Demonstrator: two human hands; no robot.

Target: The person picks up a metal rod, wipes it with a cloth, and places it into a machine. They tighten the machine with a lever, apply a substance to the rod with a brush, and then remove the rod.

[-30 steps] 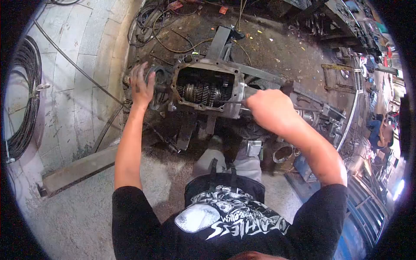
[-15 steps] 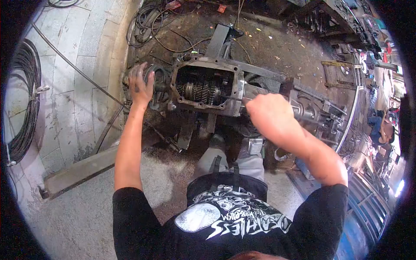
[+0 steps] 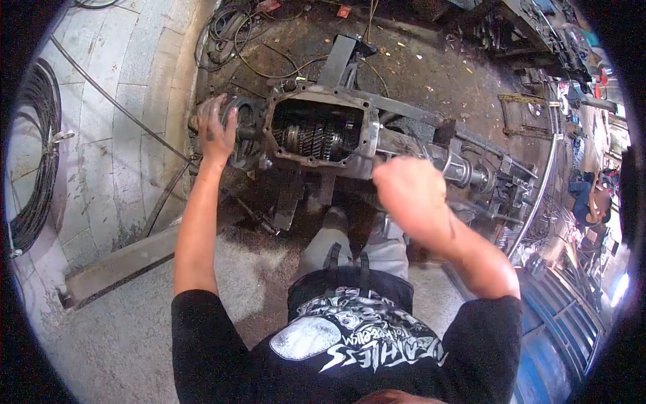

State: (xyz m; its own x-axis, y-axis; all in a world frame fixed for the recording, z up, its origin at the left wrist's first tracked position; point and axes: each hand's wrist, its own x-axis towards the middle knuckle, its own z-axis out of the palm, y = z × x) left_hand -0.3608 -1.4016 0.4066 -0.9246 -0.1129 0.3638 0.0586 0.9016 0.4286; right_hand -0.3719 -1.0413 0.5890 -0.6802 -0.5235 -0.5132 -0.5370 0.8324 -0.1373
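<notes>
A gearbox housing (image 3: 370,138) lies with its large opening facing me, and oily metal gears (image 3: 315,141) show inside. My left hand (image 3: 217,128) is at the housing's left end, fingers stretched and slightly spread, against a round ring-shaped metal part (image 3: 245,135) on the shaft. Whether the fingertips curl round its rim is hard to see. My right hand (image 3: 410,188) is a closed fist just right of the opening, blurred by motion. A thin dark rod seems to stick out of it toward the housing; its handle is hidden in the fist.
Metal beams (image 3: 342,60) support the gearbox from below. Right of it runs a long shaft assembly (image 3: 471,176). Coiled cable (image 3: 40,161) hangs along the left wall. A long bar (image 3: 121,269) lies on the floor at left. Another person (image 3: 591,202) sits far right.
My right fist has moved slightly left and down, and the rod no longer clearly reaches the gears. The ring-shaped part beside my left hand has turned; that hand has shifted only slightly.
</notes>
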